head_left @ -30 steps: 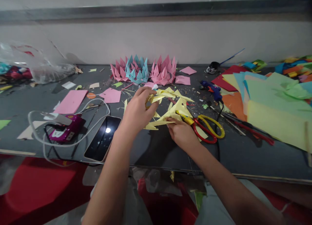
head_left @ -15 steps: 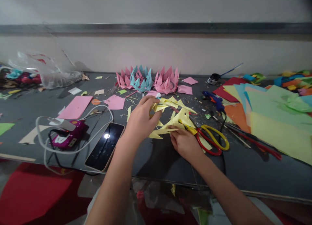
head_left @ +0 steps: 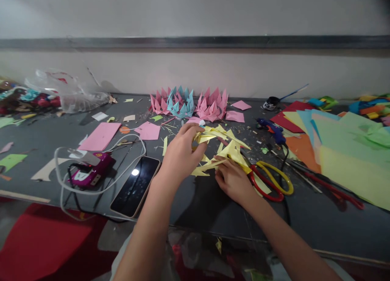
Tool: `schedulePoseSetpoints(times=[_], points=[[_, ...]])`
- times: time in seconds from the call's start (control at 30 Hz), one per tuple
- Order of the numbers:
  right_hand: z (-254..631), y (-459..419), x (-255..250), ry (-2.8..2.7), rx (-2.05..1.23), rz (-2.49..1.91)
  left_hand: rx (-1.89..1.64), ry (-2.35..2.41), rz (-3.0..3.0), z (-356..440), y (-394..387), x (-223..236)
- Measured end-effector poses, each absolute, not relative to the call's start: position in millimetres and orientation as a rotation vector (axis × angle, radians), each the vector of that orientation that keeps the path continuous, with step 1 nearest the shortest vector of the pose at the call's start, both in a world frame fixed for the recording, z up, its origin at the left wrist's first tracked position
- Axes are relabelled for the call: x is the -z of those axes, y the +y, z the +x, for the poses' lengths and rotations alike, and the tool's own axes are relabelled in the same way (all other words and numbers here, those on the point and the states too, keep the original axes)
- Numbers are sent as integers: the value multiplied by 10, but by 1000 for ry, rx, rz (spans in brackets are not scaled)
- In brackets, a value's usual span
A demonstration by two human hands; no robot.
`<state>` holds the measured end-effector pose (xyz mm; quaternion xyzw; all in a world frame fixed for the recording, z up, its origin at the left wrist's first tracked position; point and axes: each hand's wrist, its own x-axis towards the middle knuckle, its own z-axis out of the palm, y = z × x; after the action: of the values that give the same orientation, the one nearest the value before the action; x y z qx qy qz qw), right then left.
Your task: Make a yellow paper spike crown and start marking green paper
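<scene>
A heap of folded yellow paper points lies in the middle of the dark table. My left hand is closed on the left end of these yellow pieces, fingers curled round a folded strip. My right hand pinches the lower edge of a yellow point just to the right. Both hands rest low over the table surface.
Red and yellow scissors lie right of my right hand. A blue glue gun and a stack of coloured sheets are further right. A phone and a purple device with cables sit left. Pink and blue paper flowers stand behind.
The view has tilted up a little, so everything sits lower in the frame. My hands stay on the yellow pieces, with the right hand shifted slightly along the lower point.
</scene>
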<state>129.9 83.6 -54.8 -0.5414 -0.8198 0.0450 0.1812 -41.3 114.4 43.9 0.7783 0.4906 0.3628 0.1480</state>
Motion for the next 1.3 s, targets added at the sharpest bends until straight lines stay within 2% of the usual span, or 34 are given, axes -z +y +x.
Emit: schedulePoseSetpoints(times=[1.07, 1.3], points=[[1277, 807, 587, -2127, -194, -1532, -1022, 1480, 2166, -486, 1150, -449], [1260, 742, 442, -2065, -78, -1280, -1108, 1552, 1936, -640, 1265, -349]])
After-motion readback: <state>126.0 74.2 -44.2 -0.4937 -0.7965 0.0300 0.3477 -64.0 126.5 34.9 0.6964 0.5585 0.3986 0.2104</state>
